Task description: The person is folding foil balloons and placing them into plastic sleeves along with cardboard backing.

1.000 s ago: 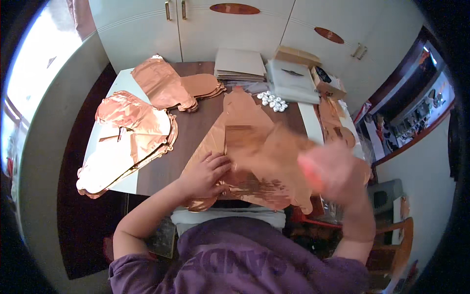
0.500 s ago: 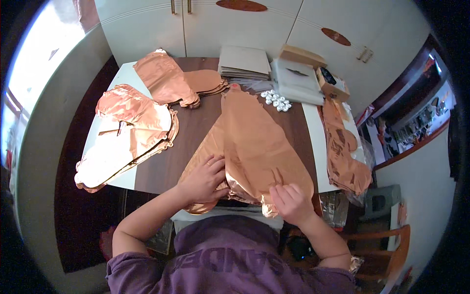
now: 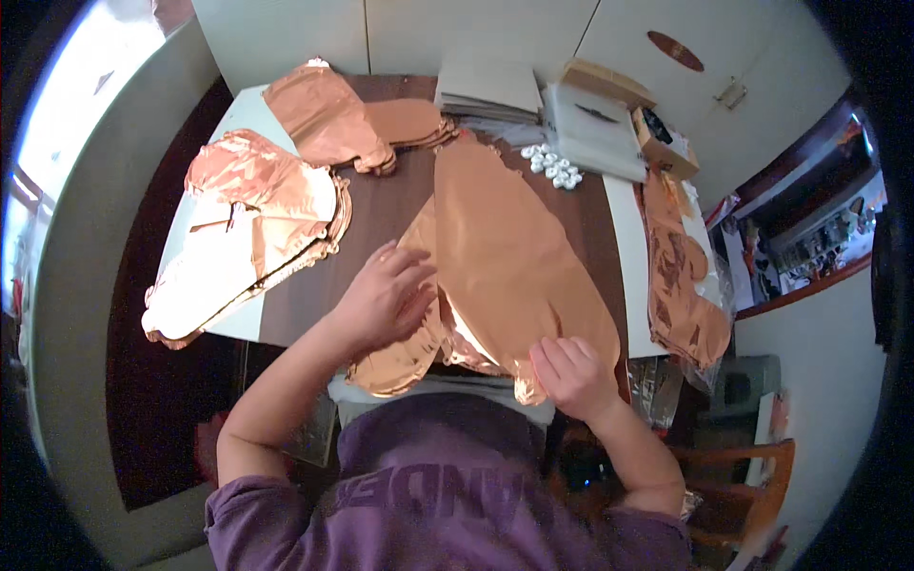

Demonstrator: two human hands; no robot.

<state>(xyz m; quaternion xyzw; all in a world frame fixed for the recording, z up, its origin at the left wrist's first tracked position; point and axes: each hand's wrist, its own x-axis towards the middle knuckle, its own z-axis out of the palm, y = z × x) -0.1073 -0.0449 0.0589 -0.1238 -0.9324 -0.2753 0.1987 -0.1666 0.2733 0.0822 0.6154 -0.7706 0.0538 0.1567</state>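
A flat, uninflated rose-gold foil balloon (image 3: 505,247) lies on the table in front of me, its lower end at the table's near edge. Its lower right part is pinched in my right hand (image 3: 576,376), where the foil puckers above the closed fingers. My left hand (image 3: 386,290) is over the balloon's left side, fingers stretched out and slightly bent, holding nothing; whether its fingertips touch the foil I cannot tell. Shiny folds of foil show beneath, between the two hands.
Stacks of flat foil balloons lie at left (image 3: 257,228), back left (image 3: 328,119) and right (image 3: 676,271). Small white ribbon rolls (image 3: 552,167), grey cardboard sheets (image 3: 487,90), a clear plastic packet (image 3: 595,128) and an open carton (image 3: 664,138) stand along the back. A wooden chair (image 3: 762,485) is at right.
My left hand has moved up and away from the foil's lower left, its fingers straighter. My right hand keeps its pinch. The whole view has shifted slightly.
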